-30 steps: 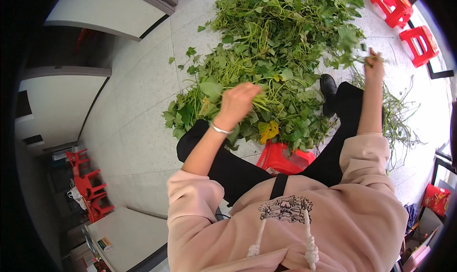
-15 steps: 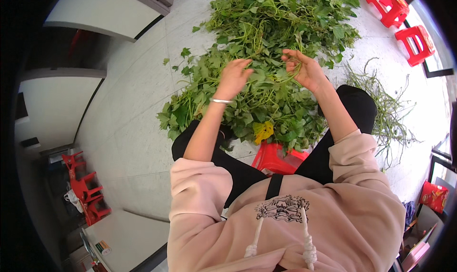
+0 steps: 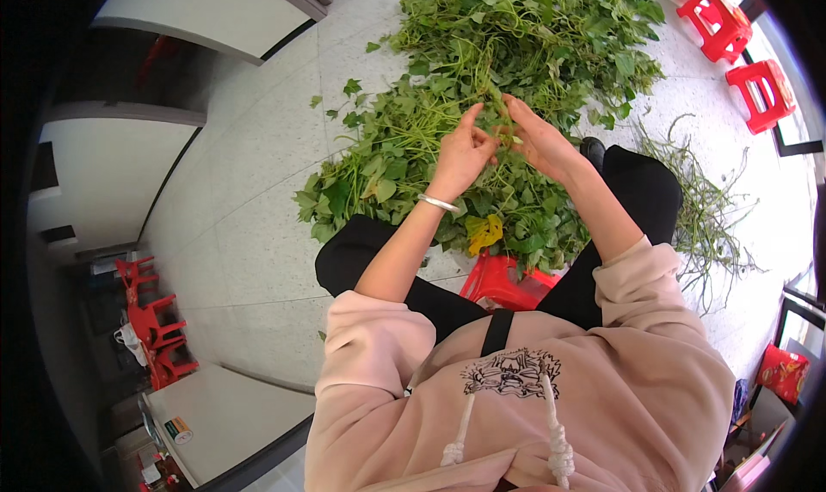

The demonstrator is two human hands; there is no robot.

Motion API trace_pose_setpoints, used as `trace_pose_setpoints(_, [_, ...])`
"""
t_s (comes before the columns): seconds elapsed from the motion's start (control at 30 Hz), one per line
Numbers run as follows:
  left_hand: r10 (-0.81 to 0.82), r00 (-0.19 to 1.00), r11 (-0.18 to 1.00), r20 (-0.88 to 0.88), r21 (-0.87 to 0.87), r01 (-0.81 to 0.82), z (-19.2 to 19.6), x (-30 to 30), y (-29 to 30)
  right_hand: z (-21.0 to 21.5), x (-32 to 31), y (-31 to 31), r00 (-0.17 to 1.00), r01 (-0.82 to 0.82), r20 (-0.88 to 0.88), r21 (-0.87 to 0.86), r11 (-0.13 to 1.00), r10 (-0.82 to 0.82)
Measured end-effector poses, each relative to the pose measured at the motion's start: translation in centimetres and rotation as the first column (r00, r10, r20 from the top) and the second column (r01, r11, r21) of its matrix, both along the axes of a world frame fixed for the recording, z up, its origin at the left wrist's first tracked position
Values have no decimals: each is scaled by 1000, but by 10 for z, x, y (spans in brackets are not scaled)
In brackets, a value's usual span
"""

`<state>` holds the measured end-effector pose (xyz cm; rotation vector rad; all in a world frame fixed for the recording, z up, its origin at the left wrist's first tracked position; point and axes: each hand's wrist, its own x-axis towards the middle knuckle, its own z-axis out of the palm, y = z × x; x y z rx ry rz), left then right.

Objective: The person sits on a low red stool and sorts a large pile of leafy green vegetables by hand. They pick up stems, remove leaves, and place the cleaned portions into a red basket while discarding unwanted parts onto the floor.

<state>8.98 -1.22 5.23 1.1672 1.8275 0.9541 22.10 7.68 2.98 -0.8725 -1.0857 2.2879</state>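
Before me a big heap of green leafy vines (image 3: 525,27) spreads over the floor, its near part between my knees. Over that near part, my left hand (image 3: 463,161), with a silver bangle at the wrist, is closed in a pinch at a leafy vine stem. My right hand (image 3: 545,148) meets it from the other side, its fingers bent round the same leafy stem; the fingertips are partly hidden and slightly blurred. One yellow leaf (image 3: 483,233) stands out at the near edge of the heap.
A thin pile of bare stems (image 3: 710,217) lies right of my knee. Beneath the near leaves shows a red plastic stool (image 3: 499,283). Two red stools (image 3: 716,23) stand at the far right, more red stools (image 3: 155,322) at the left, beside a white table (image 3: 228,415).
My hands have come together; the left has moved right and slightly down. The stretch of stem between them has closed up. The whole view has shifted a little.
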Motion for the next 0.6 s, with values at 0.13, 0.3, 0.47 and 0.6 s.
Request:
trace_pose_setpoints(0.13, [133, 989, 981, 62, 135, -140, -6, 0, -3, -4, 6, -8, 981, -45, 192, 295, 955, -13])
trace_pose_setpoints(0.3, [110, 854, 986, -509, 161, -31, -7, -1, -5, -22, 10, -4, 975, -80, 219, 493, 867, -35])
trace_pose_setpoints(0.47, [-9, 1000, 958, 18, 287, 3, -16, -6, 1, -13, 7, -14, 970, -137, 241, 544, 828, 3])
trace_pose_setpoints(0.6, [56, 988, 997, 146, 49, -64, -14, 5, 2, -4, 7, -20, 965, -111, 253, 637, 763, -71])
